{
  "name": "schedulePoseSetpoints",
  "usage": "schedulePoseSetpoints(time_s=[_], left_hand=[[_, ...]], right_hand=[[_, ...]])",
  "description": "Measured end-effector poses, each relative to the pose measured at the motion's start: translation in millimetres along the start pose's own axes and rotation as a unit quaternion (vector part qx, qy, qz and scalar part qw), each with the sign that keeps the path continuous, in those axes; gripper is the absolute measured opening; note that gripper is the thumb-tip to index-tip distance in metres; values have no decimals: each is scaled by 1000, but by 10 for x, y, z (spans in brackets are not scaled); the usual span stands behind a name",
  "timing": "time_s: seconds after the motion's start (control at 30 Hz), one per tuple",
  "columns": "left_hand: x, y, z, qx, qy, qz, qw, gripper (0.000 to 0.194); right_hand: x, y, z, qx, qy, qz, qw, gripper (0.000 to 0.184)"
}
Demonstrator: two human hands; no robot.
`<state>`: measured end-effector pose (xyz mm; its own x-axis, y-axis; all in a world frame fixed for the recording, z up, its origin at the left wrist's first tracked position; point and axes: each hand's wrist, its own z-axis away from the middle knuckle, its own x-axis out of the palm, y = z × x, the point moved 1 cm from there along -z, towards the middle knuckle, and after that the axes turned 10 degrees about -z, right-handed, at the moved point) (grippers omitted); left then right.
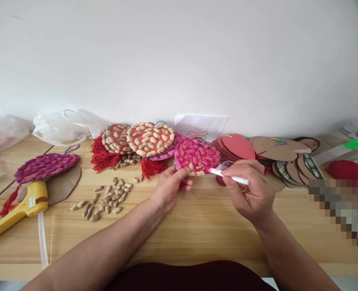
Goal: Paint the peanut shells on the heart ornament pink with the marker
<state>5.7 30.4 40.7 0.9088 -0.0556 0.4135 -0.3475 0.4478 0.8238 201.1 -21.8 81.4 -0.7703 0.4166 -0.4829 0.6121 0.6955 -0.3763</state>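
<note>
My left hand point(172, 184) pinches the lower edge of a peanut-covered disc point(197, 154), thumb on its face. Most of the disc's peanuts are bright magenta; a few along the lower edge are bare tan. In my right hand point(253, 190) is a white-handled paintbrush point(233, 177), its magenta tip against the disc's lower right edge. Partly hidden behind the brush stands a small clear cup point(226, 165). Left of my left hand, loose peanuts point(107, 200) lie scattered on the wooden table point(179, 238).
Peanut discs point(150, 139) with red tassels point(101, 157) stand at the back. Heart-shaped cardboard pieces point(238, 146) are stacked right of centre. A yellow glue gun point(30, 204) lies left, below a purple peanut disc point(47, 166). A red yarn ball point(348, 169) sits far right. Plastic bags point(63, 127) touch the wall.
</note>
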Motion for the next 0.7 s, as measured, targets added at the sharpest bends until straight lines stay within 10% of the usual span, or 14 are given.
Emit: schedulePoseSetpoints(time_s=[0.7], left_hand=[[11,18,33,55,12,-68,996,45]], right_hand=[[4,35,9,13,20,5,1000,18]])
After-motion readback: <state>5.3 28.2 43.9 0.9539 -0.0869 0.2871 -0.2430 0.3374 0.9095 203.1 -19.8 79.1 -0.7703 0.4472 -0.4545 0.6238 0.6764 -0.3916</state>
